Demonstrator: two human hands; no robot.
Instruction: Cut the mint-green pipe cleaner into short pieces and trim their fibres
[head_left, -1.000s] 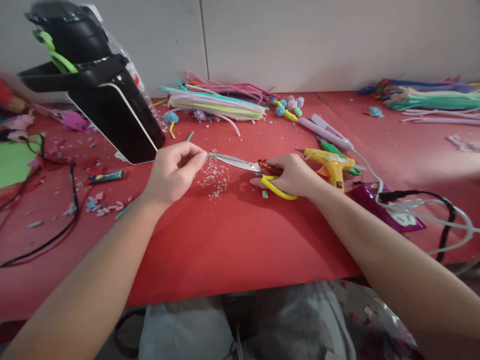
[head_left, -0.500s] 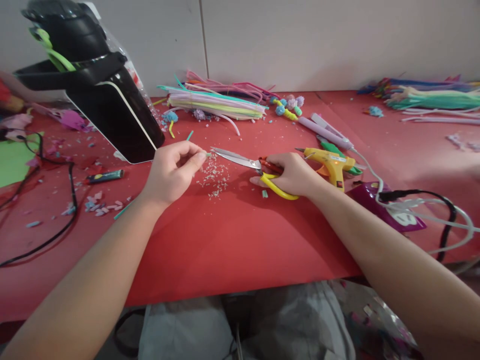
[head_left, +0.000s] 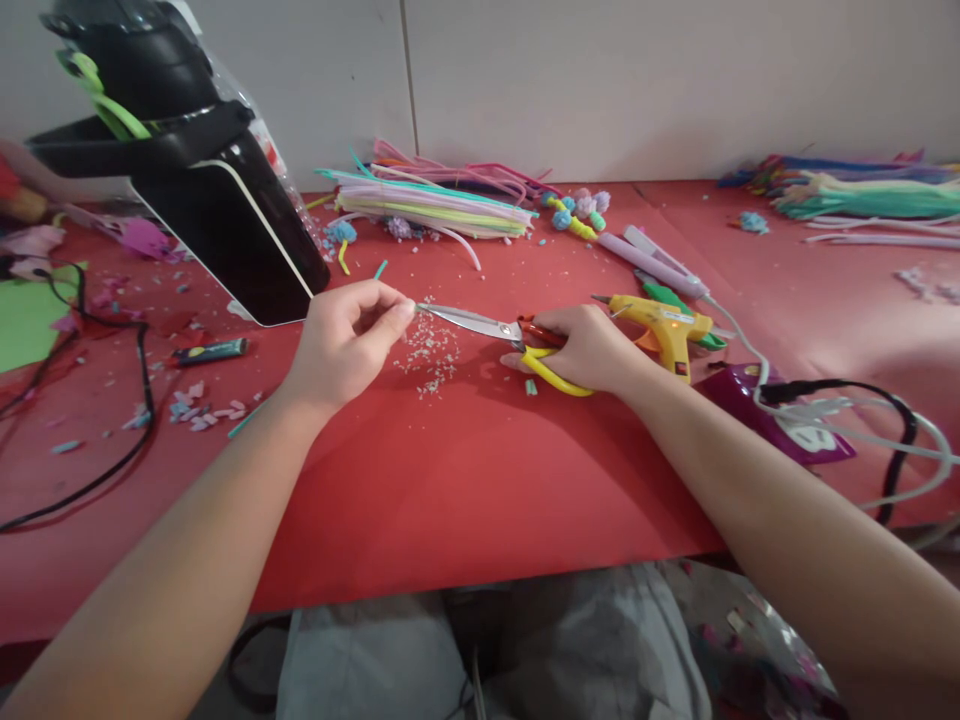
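My right hand grips scissors with yellow and red handles, their blades pointing left over the red table. My left hand is pinched shut on a tiny piece at the blade tips, too small to name. Beneath the blades lies a scatter of pale clippings.
A yellow glue gun lies just right of my right hand, with a purple power strip and cables. Bundles of coloured pipe cleaners lie along the back. A black tilted container stands at the left, with scraps and a black cord.
The scissor blades, slightly apart half a second ago, have come together at the piece my left hand pinches. Both hands stay in place.
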